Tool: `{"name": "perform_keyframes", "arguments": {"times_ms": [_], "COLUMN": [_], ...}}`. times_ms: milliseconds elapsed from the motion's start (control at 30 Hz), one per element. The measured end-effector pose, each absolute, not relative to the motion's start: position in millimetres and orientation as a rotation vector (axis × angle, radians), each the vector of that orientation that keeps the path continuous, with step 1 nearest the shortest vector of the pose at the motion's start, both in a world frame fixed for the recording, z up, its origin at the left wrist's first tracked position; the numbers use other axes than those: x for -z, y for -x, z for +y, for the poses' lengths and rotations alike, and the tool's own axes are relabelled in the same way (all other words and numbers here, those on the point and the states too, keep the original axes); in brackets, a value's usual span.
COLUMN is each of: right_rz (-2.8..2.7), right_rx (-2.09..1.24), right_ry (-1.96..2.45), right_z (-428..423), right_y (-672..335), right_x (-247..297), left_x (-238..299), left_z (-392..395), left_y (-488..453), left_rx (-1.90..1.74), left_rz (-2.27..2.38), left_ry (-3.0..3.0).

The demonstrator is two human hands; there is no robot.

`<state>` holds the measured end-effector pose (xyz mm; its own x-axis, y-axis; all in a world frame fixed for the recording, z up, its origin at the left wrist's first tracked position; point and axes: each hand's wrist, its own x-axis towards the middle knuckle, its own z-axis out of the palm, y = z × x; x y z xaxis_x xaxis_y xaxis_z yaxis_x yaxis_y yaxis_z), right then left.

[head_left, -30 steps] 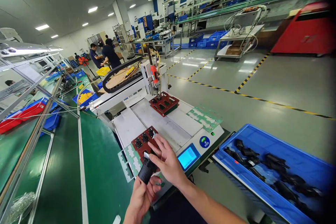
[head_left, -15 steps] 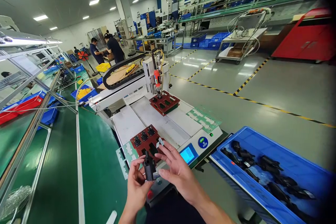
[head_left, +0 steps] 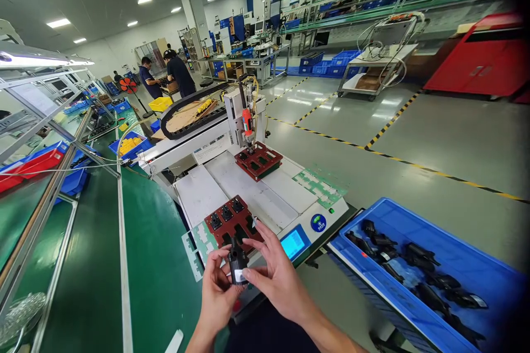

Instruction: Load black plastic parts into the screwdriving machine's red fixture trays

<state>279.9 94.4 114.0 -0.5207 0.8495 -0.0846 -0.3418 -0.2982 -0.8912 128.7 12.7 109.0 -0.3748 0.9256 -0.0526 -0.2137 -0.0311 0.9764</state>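
Note:
My left hand (head_left: 218, 289) is closed round a black ribbed cylindrical part (head_left: 236, 256) with a short spout-like top, held upright over the front of the machine. A white label (head_left: 239, 276) lies against its lower side. My right hand (head_left: 275, 273) has its thumb pressed at the label's right edge, while other fingers reach near the part's top. Another small white piece (head_left: 254, 222) shows at a raised right fingertip. Just beyond the hands is a red-brown fixture (head_left: 223, 227) with several black square-flanged pieces (head_left: 226, 213) in its back row and open slots nearer me.
The white benchtop machine (head_left: 202, 187) carries a second red-brown fixture (head_left: 259, 161) under its screwdriver head (head_left: 247, 121). A touchscreen (head_left: 295, 242) sits at its front right. A blue bin (head_left: 385, 207) holding several black parts stands right. A green workbench (head_left: 153, 265) extends left. Two people work far back.
The white label, earlier sticking out sideways at my right thumb, now lies against the black part's side. My right fingers have come closer to the part, and the view has shifted slightly.

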Motion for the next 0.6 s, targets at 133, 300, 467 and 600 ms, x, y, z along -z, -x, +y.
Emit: {"name": "perform_keyframes", "arguments": {"times_ms": [133,300,467,600], "right_rz": [-0.99,-1.09,-1.127,-1.141], "right_rx": [-2.036,-1.97,-1.903,-1.875], "right_ry": [0.697,0.718,0.737,0.748], "right_z": [99.4,98.3,94.6,93.0], "right_y": [-280.4,-280.1,-281.2,-280.9], "right_x": [-111.1,-108.8,-112.6,-110.8], "left_x": [-108.7,-107.1,-108.3,-107.3], "left_z": [12.9,12.3,13.1,13.2], "left_y": [-129.7,-130.9,-131.6,-131.3], "left_rx": [-1.584,-1.569,-1.587,-1.588], "left_rz": [1.303,1.276,1.308,1.32], "left_ry": [-0.785,-0.783,-0.814,-0.827]}}
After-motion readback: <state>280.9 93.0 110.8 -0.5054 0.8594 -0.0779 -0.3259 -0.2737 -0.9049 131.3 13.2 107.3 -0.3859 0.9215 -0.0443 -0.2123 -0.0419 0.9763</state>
